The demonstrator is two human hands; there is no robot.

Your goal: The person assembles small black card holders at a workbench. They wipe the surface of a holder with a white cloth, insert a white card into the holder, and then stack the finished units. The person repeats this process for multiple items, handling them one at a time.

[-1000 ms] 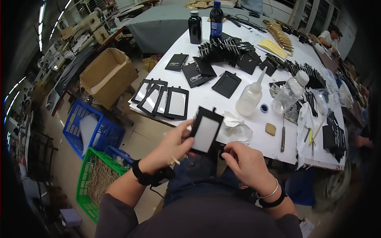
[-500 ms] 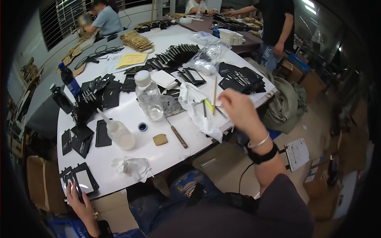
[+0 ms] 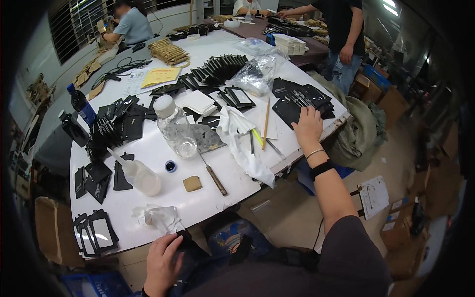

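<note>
At the table's right edge: right hand (image 3: 308, 123) lies flat, fingers spread, on a stack of black cards (image 3: 301, 101), pressing rather than pinching.
Near edge, low: left hand (image 3: 162, 262) curls over a small dark piece (image 3: 184, 239); grip hidden, cannot tell.
Beside it: one crumpled wrapper (image 3: 157, 217).
Within reach: two clear bottles (image 3: 174, 127), one tan sponge (image 3: 192, 183), one white cloth (image 3: 243, 143).

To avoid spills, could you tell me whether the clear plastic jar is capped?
Capped: a white lid sits on the upright clear plastic jar.
</note>
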